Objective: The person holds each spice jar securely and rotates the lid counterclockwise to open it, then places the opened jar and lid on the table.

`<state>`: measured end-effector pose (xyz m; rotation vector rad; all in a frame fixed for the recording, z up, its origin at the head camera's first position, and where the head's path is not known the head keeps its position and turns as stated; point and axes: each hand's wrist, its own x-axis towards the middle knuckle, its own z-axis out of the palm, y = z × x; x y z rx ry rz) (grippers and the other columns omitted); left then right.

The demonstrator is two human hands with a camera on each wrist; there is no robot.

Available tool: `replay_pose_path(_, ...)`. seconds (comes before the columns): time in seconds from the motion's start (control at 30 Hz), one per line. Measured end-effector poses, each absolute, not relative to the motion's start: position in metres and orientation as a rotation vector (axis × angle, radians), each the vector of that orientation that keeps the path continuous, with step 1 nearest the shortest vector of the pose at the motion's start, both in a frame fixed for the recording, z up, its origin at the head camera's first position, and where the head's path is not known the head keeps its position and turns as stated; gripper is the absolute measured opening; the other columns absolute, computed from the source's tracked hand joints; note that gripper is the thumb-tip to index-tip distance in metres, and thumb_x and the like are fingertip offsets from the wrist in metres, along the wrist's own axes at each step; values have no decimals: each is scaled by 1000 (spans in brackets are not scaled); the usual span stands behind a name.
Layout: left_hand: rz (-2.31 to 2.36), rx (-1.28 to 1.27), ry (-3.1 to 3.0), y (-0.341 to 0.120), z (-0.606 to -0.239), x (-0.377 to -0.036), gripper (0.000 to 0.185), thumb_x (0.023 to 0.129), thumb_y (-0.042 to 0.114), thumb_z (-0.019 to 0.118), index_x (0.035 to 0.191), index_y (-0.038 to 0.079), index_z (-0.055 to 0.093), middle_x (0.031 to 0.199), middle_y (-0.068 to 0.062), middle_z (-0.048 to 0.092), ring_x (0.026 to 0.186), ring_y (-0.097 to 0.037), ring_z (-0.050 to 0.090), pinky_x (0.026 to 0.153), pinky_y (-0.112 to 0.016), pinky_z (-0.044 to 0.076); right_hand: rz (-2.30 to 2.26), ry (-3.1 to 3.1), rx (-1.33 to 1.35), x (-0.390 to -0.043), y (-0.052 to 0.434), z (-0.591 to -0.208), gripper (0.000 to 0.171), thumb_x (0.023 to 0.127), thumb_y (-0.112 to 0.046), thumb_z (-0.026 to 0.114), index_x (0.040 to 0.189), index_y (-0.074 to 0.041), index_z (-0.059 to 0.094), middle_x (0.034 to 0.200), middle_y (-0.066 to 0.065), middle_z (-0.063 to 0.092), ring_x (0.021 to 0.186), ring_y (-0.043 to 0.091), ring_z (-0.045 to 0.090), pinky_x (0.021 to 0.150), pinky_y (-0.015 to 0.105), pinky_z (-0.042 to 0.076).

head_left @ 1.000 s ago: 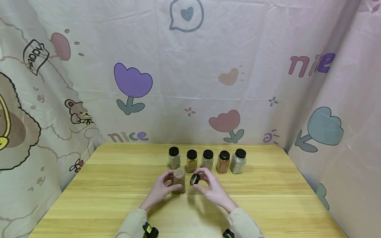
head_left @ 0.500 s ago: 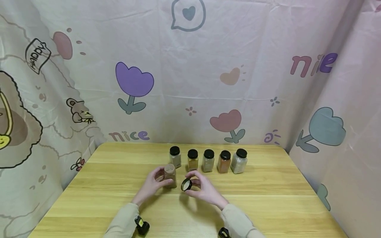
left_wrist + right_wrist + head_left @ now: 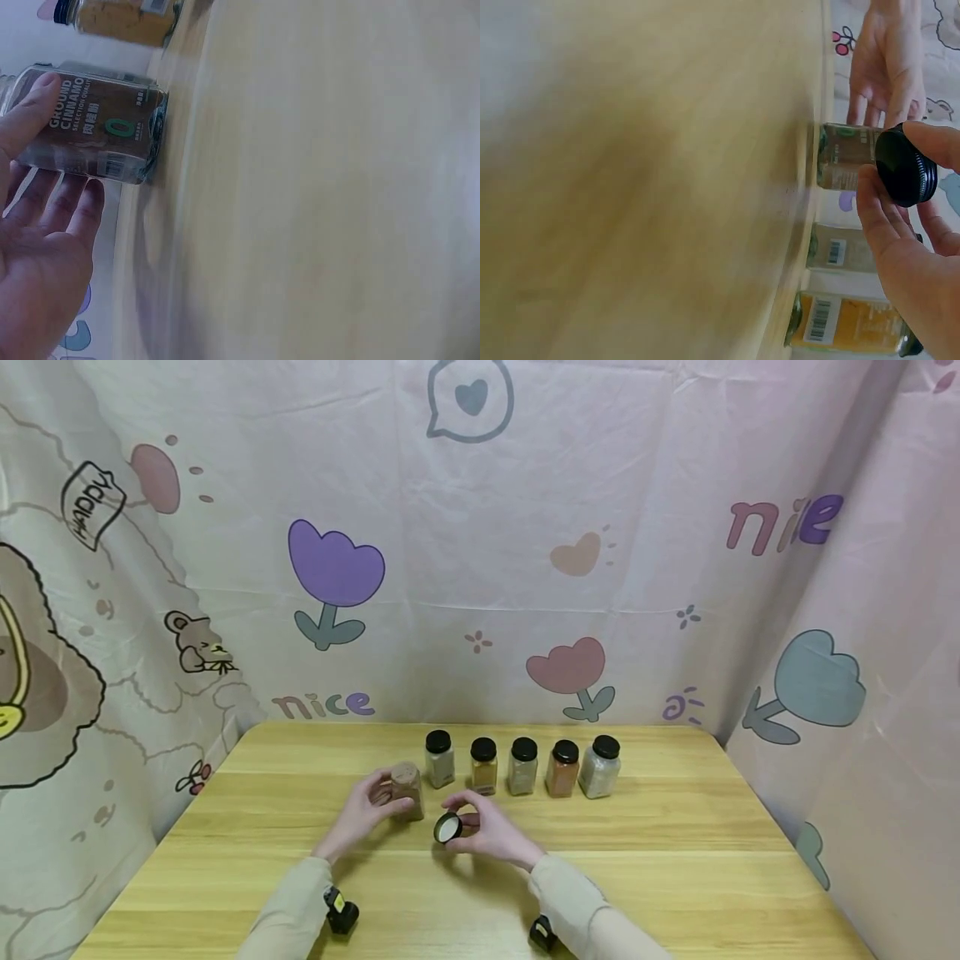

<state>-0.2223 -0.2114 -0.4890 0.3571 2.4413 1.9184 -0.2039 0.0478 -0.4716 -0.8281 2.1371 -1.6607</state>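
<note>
A glass jar of ground cinnamon, filled with brown powder, stands upright without its lid; a perforated shaker top shows in the head view. My left hand grips it from the left, thumb on the near side. In the left wrist view the label of the cinnamon jar reads "GROUND CINNAMON". To the right, my right hand pinches a round black lid between thumb and fingers, its pale inside facing the camera. The lid is apart from the jar. Whether the jar touches the table cannot be told.
Several capped spice jars line the back of the wooden table: a greyish one, a yellow one, a pale one, an orange one and a larger white one. A printed curtain hangs behind.
My left hand has moved left and slightly back with the cinnamon jar. The right hand has followed leftward with the lid, which has turned to show more of its inside.
</note>
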Motion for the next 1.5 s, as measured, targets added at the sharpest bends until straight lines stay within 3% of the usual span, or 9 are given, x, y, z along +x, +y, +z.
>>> replay_pose_path(0.3, 1868, 305, 2501, -223, -484, -235, 65, 90, 12, 75, 145, -2, 43, 141, -28, 52, 134, -45, 52, 104, -26, 53, -1567, 2157, -837, -211, 26, -475, 58, 78, 13, 76, 129, 8, 51, 125, 20, 55, 114, 35, 67, 89, 16, 56)
replay_pose_path(0.53, 1878, 323, 2485, -231, -481, -246, 65, 90, 11, 74, 145, -2, 42, 144, -28, 49, 135, -45, 51, 101, -20, 52, -1521, 2186, -813, -215, 11, -476, 56, 77, 12, 78, 128, 5, 54, 120, 11, 57, 111, 30, 68, 84, 14, 54)
replay_pose_path(0.7, 1852, 323, 2503, -237, -478, -250, 66, 91, 13, 75, 146, -2, 42, 143, -29, 51, 133, -44, 53, 103, -24, 53, -1480, 2230, -813, -220, 4, -475, 55, 77, 10, 79, 126, 4, 56, 118, 10, 58, 112, 31, 69, 86, 16, 54)
replay_pose_path(1.0, 1775, 279, 2592, -242, -472, -258, 63, 93, 14, 72, 144, -7, 41, 142, -32, 51, 133, -45, 53, 101, -24, 54, -1391, 2357, -772, -232, -14, -478, 51, 77, 3, 83, 122, -3, 61, 113, 6, 63, 101, 19, 67, 83, 18, 52)
replay_pose_path(1.27, 1744, 266, 2621, -251, -469, -264, 67, 93, 13, 72, 147, -8, 37, 147, -32, 44, 135, -48, 50, 111, -41, 49, -1326, 2419, -751, -238, -29, -480, 50, 76, 2, 84, 121, -4, 62, 111, 5, 65, 95, 8, 60, 83, 18, 50)
replay_pose_path(1.5, 1736, 281, 2632, -256, -465, -266, 68, 95, 9, 69, 149, -11, 33, 150, -36, 39, 137, -51, 45, 114, -49, 43, -1234, 2486, -806, -244, -42, -481, 51, 77, 0, 84, 122, -5, 62, 112, 6, 66, 96, 9, 61, 84, 17, 50)
